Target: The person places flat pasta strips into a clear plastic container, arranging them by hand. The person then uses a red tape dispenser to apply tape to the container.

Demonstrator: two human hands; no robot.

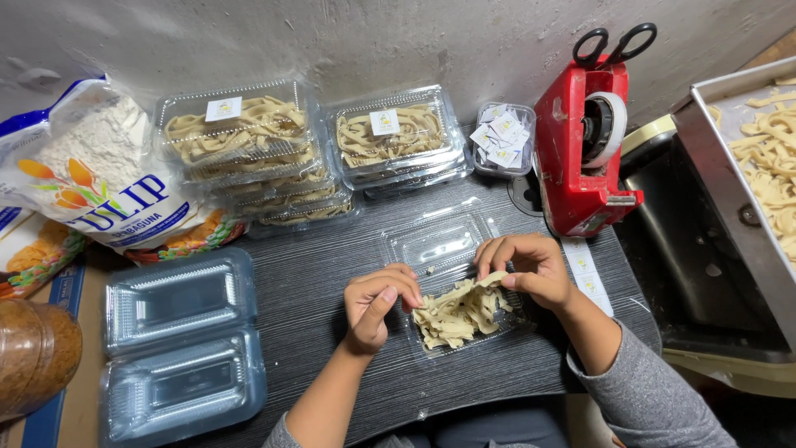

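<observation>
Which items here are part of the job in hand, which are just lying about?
In use: right hand, left hand, pastry strips, open clear box.
Lying about: flour bag, scissors, red tape dispenser, empty box stack.

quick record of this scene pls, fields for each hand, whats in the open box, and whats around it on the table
left hand: fingers pinched, touching the noodle pile's left edge
right hand: pinching a dough strip over the pile
open clamshell box: clear plastic, holds flat raw noodle strips
behind: stacked filled boxes, small tub of labels
right: red tape dispenser with scissors, metal tray
left: flour bag, empty clamshell stack
</observation>
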